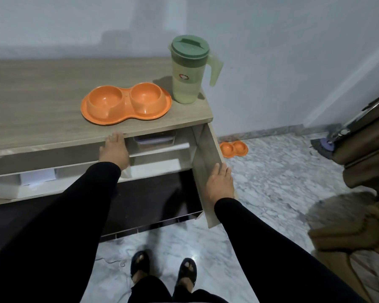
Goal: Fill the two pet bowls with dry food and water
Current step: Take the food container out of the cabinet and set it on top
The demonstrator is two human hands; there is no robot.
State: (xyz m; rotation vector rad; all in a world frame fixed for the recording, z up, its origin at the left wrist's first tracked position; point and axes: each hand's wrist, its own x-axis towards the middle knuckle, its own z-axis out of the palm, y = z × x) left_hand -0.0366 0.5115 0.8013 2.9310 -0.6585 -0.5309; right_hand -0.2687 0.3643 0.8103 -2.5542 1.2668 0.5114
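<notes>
Bowls (126, 103) — an orange double dish, both cups empty — sit at the cabinet top's (42, 101) front edge; the left hand (114, 150) reaching in just beneath, fingers straight and holding nothing, could nudge them off; a lidded box (154, 139) on the inside shelf, contents unclear; the jug (187, 71) at the right corner, part-filled; the right hand (220, 182) lies flat on the open door (202, 154).

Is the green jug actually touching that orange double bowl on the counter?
Apart. The head view shows a strip of bare wooden counter and shadow between the green jug base and the right rim of the orange double bowl.
</notes>
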